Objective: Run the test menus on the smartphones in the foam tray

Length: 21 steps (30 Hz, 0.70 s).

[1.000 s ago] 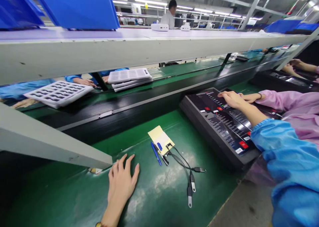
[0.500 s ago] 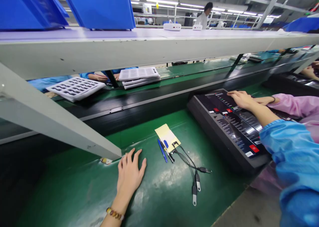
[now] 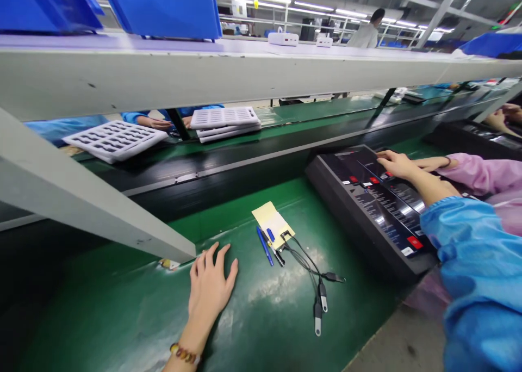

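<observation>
My left hand (image 3: 212, 285) rests palm down on the green work surface (image 3: 261, 317), fingers spread and holding nothing. To its right lie a blue pen (image 3: 265, 247), a black marker-like pen (image 3: 278, 256) and a yellow paper pad (image 3: 267, 214). Several short black cables (image 3: 322, 290) with USB-type plugs trail from the pad's edge. My right hand (image 3: 397, 164), in a blue sleeve, reaches over a black tray (image 3: 359, 247) holding glossy black printed panels (image 3: 379, 209) with red and white stickers. Its fingertips touch the far panel, grasping nothing I can see.
A co-worker's pink sleeve (image 3: 473, 171) and hand lie over the tray's right side. A slanted grey post (image 3: 122, 209) stands left of my left hand. Behind runs a black conveyor (image 3: 244, 171); white slotted trays (image 3: 118, 138) sit beyond it. A shelf (image 3: 244, 73) crosses above.
Small green and white lights on the far panel no longer show. My right hand has shifted slightly right with its fingers more bent. My left hand stays in place.
</observation>
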Each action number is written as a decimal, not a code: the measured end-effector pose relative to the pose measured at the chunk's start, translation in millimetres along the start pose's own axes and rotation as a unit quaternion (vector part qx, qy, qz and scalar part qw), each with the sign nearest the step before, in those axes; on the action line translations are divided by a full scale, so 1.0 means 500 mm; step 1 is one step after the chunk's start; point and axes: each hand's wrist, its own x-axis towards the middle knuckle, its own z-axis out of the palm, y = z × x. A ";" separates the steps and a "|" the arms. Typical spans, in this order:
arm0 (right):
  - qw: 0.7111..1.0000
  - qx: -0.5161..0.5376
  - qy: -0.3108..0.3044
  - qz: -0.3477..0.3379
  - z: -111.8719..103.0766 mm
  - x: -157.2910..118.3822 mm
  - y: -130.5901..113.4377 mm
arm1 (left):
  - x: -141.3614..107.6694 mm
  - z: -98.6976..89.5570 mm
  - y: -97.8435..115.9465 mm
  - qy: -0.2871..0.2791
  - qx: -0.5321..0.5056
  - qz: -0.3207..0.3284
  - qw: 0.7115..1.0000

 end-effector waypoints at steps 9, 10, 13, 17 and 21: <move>0.989 0.076 -0.090 0.093 -0.010 -0.019 0.071 | 0.000 -0.002 0.003 0.001 0.017 0.001 1.000; 0.988 0.075 -0.094 0.098 -0.010 -0.018 0.074 | 0.000 -0.001 0.002 0.004 0.019 0.001 1.000; 0.988 0.063 -0.093 0.102 -0.007 -0.012 0.075 | 0.001 0.003 -0.003 0.010 0.022 0.004 1.000; 0.994 0.025 -0.063 0.089 0.004 -0.006 0.060 | 0.001 0.006 -0.009 0.004 0.025 0.005 1.000; 0.999 -0.020 0.009 0.047 0.021 0.003 0.018 | 0.000 0.006 -0.011 0.007 0.017 0.010 1.000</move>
